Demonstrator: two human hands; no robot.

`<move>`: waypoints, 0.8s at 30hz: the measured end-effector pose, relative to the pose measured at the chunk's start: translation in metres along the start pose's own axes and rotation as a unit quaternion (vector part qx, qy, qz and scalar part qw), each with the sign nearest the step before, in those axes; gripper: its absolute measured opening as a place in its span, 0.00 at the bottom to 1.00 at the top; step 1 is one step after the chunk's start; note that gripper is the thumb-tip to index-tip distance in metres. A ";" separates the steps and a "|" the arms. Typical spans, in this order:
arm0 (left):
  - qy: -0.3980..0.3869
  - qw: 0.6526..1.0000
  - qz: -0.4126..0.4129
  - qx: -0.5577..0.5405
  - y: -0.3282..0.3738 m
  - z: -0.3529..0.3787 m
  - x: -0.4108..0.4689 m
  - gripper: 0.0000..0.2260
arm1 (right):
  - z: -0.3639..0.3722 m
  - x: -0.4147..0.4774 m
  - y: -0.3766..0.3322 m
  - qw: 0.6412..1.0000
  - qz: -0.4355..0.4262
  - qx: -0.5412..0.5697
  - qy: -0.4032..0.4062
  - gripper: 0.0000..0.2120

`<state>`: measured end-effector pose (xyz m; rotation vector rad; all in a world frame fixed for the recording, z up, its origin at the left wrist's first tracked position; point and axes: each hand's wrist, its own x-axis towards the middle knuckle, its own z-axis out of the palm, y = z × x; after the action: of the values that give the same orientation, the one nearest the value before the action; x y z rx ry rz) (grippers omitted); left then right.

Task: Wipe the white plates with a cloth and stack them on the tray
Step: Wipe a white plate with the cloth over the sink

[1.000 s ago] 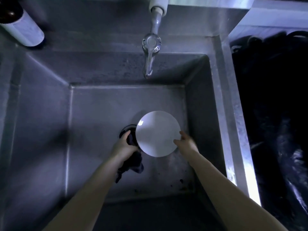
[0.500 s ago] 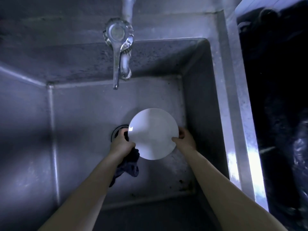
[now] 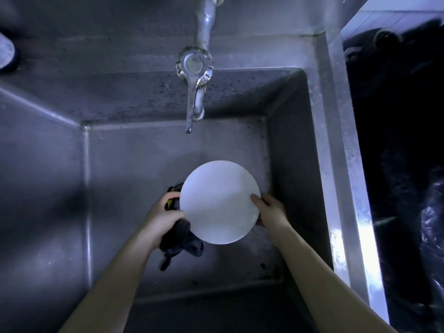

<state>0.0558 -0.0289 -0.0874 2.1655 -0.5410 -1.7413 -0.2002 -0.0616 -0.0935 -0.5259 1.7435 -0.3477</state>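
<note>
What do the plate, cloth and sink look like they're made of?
Plate: smooth matte white, no pattern; ceramic or melamine, cannot tell.
Cloth: dark soft fabric; it bunches and droops from the left hand.
Sink: likely stainless steel, dull grey with bright glints along the rim.

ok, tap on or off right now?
Off, as far as shows: no stream falls from the faucet spout, and the sink floor under it shows no splash.

A metal tap (image 3: 195, 75) hangs over a deep steel sink (image 3: 292, 145); dark clutter (image 3: 398, 140) lies right.
</note>
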 end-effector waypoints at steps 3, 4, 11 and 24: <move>-0.014 0.999 0.020 -0.048 0.003 -0.015 -0.024 0.23 | -0.002 -0.022 -0.007 0.998 -0.062 -0.001 0.003 0.10; -0.014 0.998 0.030 -0.061 0.004 -0.019 -0.034 0.23 | -0.002 -0.030 -0.009 0.997 -0.080 0.004 0.006 0.12; -0.050 0.987 0.116 -0.103 0.009 -0.038 -0.117 0.26 | -0.015 -0.094 -0.034 0.985 -0.132 0.104 -0.026 0.12; 0.221 0.810 0.540 0.059 0.036 -0.052 -0.268 0.37 | -0.039 -0.224 -0.050 0.947 -0.200 0.252 -0.023 0.10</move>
<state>0.0519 0.0661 0.1713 1.6162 -1.3913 -0.5687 -0.1904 0.0103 0.1273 -0.5015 1.4179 -1.0289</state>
